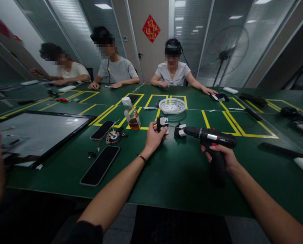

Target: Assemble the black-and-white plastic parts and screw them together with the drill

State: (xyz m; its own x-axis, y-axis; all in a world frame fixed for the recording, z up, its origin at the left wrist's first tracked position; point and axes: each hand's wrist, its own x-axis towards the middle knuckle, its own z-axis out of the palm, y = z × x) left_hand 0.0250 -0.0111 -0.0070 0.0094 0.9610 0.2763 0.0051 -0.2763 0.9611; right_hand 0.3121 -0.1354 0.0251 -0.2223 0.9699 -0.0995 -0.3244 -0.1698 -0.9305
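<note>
My right hand (222, 156) is wrapped round the grip of a black cordless drill (214, 138), which points left with a long thin bit. My left hand (155, 137) pinches a small black and white part (162, 121) above the table's middle. The bit's tip reaches this part near my fingers; whether it sits in a screw is too small to tell. Just behind the bit, a second black and white piece (180, 130) rests on the table. To the left of my left hand stands a bottle of brown liquid (134, 118) with a white cap.
A white plastic basket (172, 106) lies beyond my hands. Two phones (100, 166) and a small coil assembly (113, 137) are on the left, beside a large flat panel (47, 132). Three people sit across the green table (166, 179). A black bar (283, 150) lies at right.
</note>
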